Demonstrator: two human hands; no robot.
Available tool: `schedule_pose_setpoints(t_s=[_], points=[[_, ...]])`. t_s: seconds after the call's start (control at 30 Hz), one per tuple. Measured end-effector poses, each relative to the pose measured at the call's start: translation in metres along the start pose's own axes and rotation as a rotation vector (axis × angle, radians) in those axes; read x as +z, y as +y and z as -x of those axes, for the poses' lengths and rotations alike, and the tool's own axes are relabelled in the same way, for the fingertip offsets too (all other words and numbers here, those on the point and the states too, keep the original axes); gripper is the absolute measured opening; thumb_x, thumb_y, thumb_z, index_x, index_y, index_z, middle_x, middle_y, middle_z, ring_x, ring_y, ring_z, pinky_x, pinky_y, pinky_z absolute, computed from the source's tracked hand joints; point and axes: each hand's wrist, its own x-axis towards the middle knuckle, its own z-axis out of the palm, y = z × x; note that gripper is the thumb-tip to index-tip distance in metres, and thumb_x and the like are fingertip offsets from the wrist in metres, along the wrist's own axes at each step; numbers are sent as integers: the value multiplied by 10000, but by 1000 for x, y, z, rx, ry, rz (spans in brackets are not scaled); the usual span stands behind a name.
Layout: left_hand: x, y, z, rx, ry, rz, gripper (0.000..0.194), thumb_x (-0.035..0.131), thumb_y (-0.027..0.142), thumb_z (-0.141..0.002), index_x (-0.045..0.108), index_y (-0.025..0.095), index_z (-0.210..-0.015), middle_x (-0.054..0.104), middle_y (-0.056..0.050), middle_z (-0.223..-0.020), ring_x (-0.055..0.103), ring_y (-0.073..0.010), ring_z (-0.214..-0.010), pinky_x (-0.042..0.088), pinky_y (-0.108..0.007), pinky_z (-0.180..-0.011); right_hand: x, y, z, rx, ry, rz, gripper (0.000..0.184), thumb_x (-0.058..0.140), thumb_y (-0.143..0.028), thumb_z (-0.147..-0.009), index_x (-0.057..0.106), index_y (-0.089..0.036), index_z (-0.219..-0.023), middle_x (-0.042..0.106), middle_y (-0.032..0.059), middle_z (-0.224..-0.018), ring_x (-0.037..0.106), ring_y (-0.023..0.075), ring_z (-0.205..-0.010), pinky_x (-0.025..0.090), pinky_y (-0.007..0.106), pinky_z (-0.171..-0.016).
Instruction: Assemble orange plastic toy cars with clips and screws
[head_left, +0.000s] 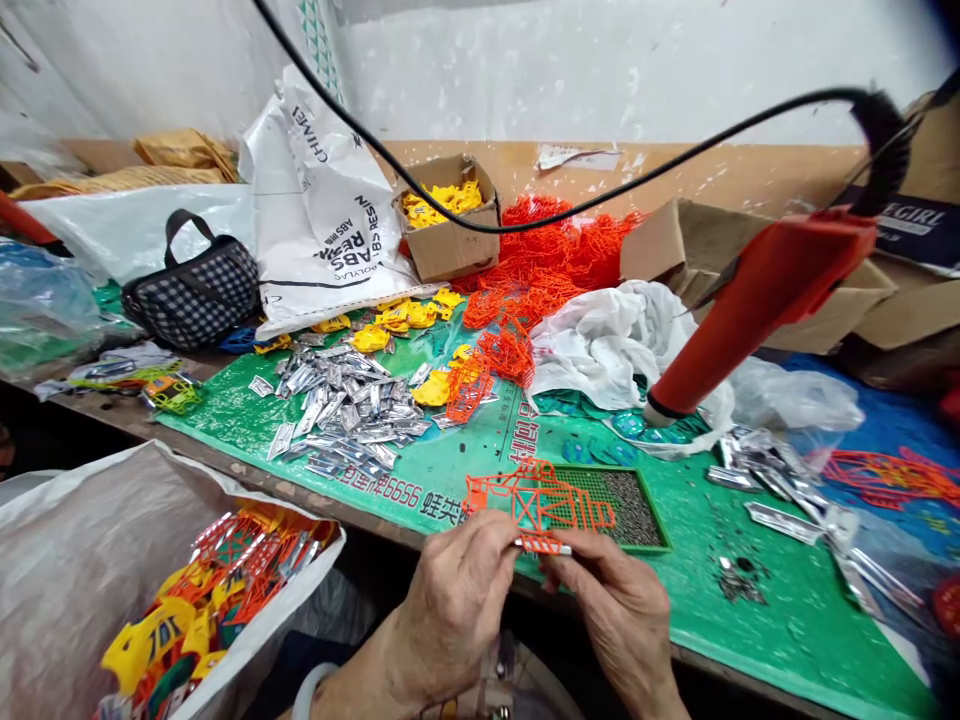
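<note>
An orange plastic lattice frame (529, 508) is held above the table's front edge. My left hand (465, 575) pinches its lower left side, with thumb and fingers pressed together. At its lower right, my right hand (611, 605) grips the same frame between thumb and fingers. A thin silver strip (561, 549) shows along the frame's bottom edge between my hands. Just behind the frame lies a shallow green tray (664, 530) holding many small dark screws (631, 505); the frame covers part of it.
A red electric screwdriver (750, 300) hangs at right on a black cable. Silver metal pieces (360, 405) and yellow parts (405, 315) lie left of centre. Orange frames (555, 250) pile up behind. An open white bag (82, 560) of coloured parts stands at lower left.
</note>
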Motion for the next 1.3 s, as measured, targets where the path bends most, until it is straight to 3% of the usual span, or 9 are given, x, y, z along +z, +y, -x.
schedule_pose_setpoints(t_s=[0.1,0.27,0.4,0.57,0.7,0.87,0.93,1.1,1.3], points=[[-10,4,-6,-90,-157,6,299,480,21,-908,562,143,-1168,689,-88,-962,668,-194,-877,534,-291,-773,0,-4,-2,49,-64,31,57,738,-214,-764,773,-245,-798,684,-28,-553,619,108,-427,495,168,-440],[-30,7,-27,-255,-562,199,202,497,84,-905,655,157,-801,622,-23,-787,581,-153,-754,424,-250,-656,-3,-13,-7,348,-305,-103,158,758,-346,-755,746,-189,-750,583,-36,-497,529,80,-411,412,181,-428],[-30,6,-38,-457,-684,358,207,530,99,-823,572,157,-629,476,44,-645,444,-103,-626,318,-234,-578,-3,-17,-19,532,-437,-187,239,789,-374,-702,701,-151,-705,513,-59,-467,439,49,-384,328,176,-405],[-16,-3,-35,-801,-619,694,130,540,214,-810,653,153,-827,463,57,-621,383,-86,-541,279,-216,-504,7,-16,-33,595,-420,-192,310,796,-421,-673,690,-139,-745,516,-69,-462,407,44,-371,302,186,-396],[-7,-15,-25,-979,-502,866,230,571,327,-824,655,155,-951,441,80,-568,305,-52,-405,220,-198,-413,4,-20,-33,460,-257,-191,340,810,-357,-670,711,-172,-938,604,-53,-558,518,82,-444,423,218,-453],[-3,-20,-20,-1073,-405,918,252,618,303,-783,692,145,-965,435,79,-573,244,-30,-386,189,-180,-379,-47,-28,-60,-82,530,70,331,802,-275,-701,720,-227,-1018,694,1,-803,631,140,-660,527,305,-620],[-1,-18,-21,-1096,-378,945,260,645,306,-771,716,141,-959,420,81,-563,215,-27,-398,171,-176,-384,-73,-28,-86,-249,716,133,446,851,-270,-615,710,-221,-1035,686,15,-885,627,156,-715,531,349,-684],[3,-12,-25,-1130,-267,998,252,738,350,-723,766,139,-858,510,35,-601,337,-49,-489,262,-166,-457,-102,-29,-163,-310,525,185,802,862,-319,-550,551,-302,-1290,575,92,-1304,573,268,-1147,540,419,-821],[4,-8,-23,-1179,-189,1032,293,778,355,-695,794,163,-916,683,-26,-765,537,-106,-644,412,-192,-608,-85,-43,-226,-281,119,-100,696,805,-275,-510,603,-303,-1175,670,-11,-1014,644,207,-970,532,386,-849]])
